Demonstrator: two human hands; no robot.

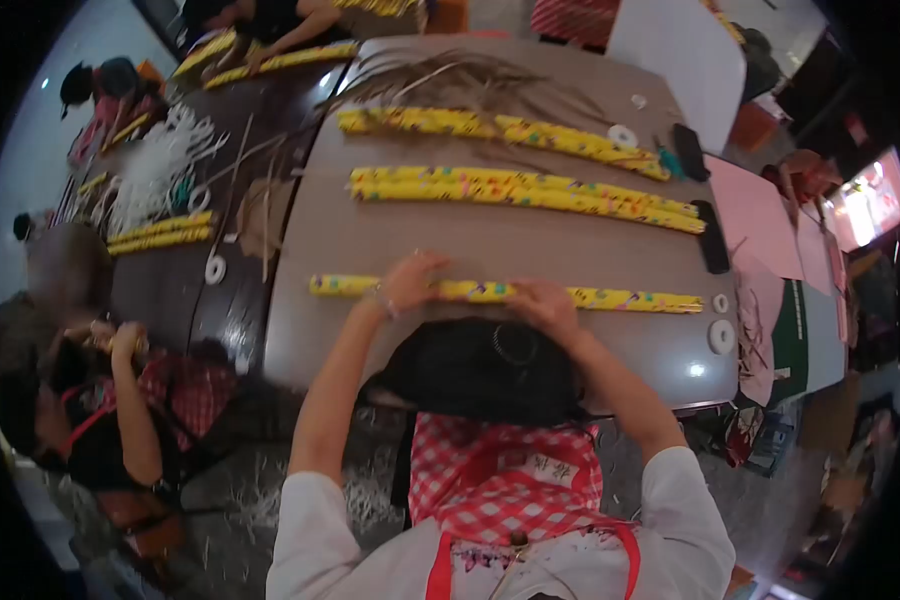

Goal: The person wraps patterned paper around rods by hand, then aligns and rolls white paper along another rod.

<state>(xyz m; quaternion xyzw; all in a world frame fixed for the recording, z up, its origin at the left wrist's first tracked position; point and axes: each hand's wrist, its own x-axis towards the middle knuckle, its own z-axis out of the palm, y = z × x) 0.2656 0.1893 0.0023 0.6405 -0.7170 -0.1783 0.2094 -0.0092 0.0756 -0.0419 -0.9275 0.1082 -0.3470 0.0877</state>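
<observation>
A long yellow patterned roll (620,299) lies across the table near its front edge. My left hand (411,283) is on the roll left of its middle, with the fingers bent over it. Right of the middle, my right hand (547,305) rests on the same roll, its fingers closed at the upper side. Short of the hands is a black bag-like item (470,370) at the table edge. Farther back lie joined yellow rolls (530,196), and behind them more yellow rolls (570,140).
White tape rolls (721,337) and a black object (710,238) sit at the right of the table (420,240). Dry brown strips (450,80) spread at the back. Left, a co-worker (130,400) sits by a dark table with white strips (160,170).
</observation>
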